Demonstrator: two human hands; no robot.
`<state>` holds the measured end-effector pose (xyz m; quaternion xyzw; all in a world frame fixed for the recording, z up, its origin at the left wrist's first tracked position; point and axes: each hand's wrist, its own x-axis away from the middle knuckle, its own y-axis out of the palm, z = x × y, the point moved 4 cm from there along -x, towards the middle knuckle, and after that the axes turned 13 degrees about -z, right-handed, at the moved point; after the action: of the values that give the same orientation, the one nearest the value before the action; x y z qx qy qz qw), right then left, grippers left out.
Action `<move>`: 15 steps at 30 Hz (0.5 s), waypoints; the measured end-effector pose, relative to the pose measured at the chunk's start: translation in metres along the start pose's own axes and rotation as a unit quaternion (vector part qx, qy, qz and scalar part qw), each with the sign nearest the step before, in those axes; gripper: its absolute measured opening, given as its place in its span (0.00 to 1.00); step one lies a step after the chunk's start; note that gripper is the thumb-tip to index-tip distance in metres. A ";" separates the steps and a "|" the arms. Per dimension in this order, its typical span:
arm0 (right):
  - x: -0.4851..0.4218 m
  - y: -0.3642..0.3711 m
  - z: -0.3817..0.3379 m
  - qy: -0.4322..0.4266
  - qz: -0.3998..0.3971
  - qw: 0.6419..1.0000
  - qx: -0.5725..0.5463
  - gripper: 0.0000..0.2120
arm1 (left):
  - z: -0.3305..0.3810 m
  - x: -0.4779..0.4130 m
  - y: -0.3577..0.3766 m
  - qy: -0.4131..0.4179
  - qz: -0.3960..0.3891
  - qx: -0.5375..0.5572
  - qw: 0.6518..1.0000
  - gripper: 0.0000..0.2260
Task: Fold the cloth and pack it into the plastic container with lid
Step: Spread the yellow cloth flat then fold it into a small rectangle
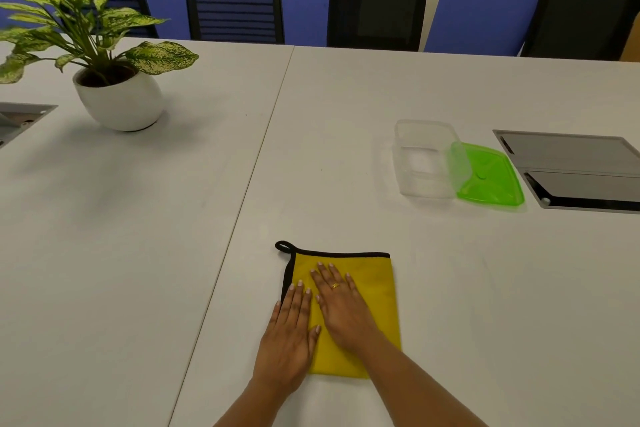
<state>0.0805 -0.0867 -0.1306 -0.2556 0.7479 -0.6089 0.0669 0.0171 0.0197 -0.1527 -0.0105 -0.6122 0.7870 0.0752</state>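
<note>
Yellow microfibre cloth with black edging and a black hanging loop lies flat on the white desk, close to the near edge, already reduced to a tall rectangle; judged from the clean doubled edge on its near and right sides, at least one fold is done. Clear, rectangular plastic container stands open and looks empty, well apart from the cloth, further back and to the right. Its green translucent plastic lid is off, leaning against or tucked at the container's right side; exact contact not resolvable. Remaining, by my estimate: probably one or more further folds to match the container's footprint, then transfer, then closing the lid. Grip, left hand: spread flat, palm down, fingers extended, pressing the cloth's left edge with part of the palm over the desk; nothing grasped. Grip, right hand: likewise flat and fully extended, palm down on the cloth's middle, ring on one finger; nothing grasped. Both appear to be smoothing or pinning the fold. A potted plant in a white pot is far left, not involved.
</note>
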 end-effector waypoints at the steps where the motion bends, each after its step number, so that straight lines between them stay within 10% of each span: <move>1: -0.001 0.000 0.002 0.011 -0.015 1.000 -0.003 0.26 | -0.001 0.000 0.000 -0.003 -0.003 0.001 1.000 0.26; 15: 0.035 -0.007 0.087 0.024 0.036 0.999 -0.024 0.28 | -0.005 0.000 0.002 -0.016 -0.034 0.021 0.999 0.27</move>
<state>0.0882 -0.1806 -0.1381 -0.2148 0.7728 -0.5937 0.0644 0.0172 0.0236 -0.1558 0.0248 -0.5965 0.7969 0.0926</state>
